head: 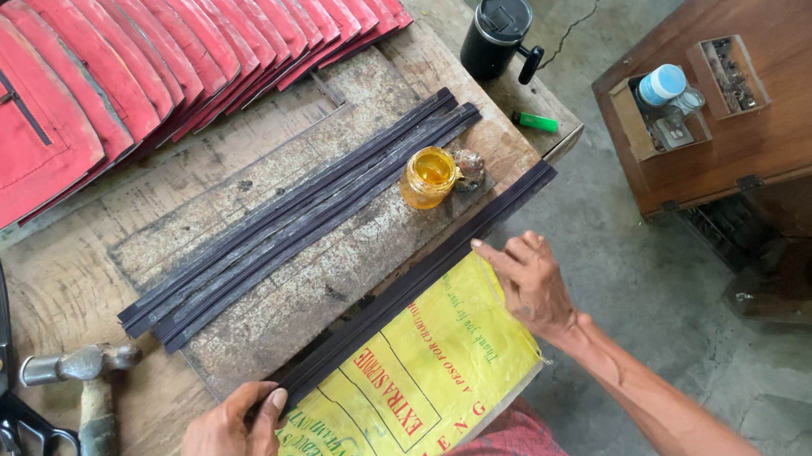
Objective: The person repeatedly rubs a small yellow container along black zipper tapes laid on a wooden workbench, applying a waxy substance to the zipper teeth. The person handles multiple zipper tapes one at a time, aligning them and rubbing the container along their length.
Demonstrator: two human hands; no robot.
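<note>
- The left hand (227,453) comes in from the bottom edge, back of the hand up, its knuckles bent.
- Its thumb and curled fingers are drawn together at the tips in a pinch.
- The right hand (530,280) lies palm down, fingers extended and close together, pointing up and to the left.
- The bare right forearm runs back to the lower right, wrist straight.

Head camera looks steeply down, close over the workbench (220,177).
</note>
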